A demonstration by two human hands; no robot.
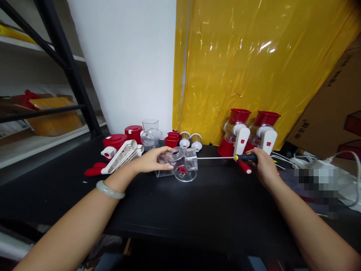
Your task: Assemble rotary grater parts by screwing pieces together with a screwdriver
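My left hand [152, 161] grips a clear plastic housing [183, 164] with a red logo, which rests on the black table [197, 210]. My right hand [262, 163] is closed around the black and yellow handle of a long screwdriver [220, 158]. Its thin shaft runs left, level with the table, and its tip reaches the right side of the clear housing. A pale green bangle [109, 190] sits on my left wrist.
Two assembled red and white grinders [249, 131] stand at the back right before a yellow sheet [254, 64]. Red lids, clear cups, small drums [190, 140] and white handles [121, 156] lie at the back left. White cables [316, 165] and cardboard boxes are on the right. Black shelving stands left.
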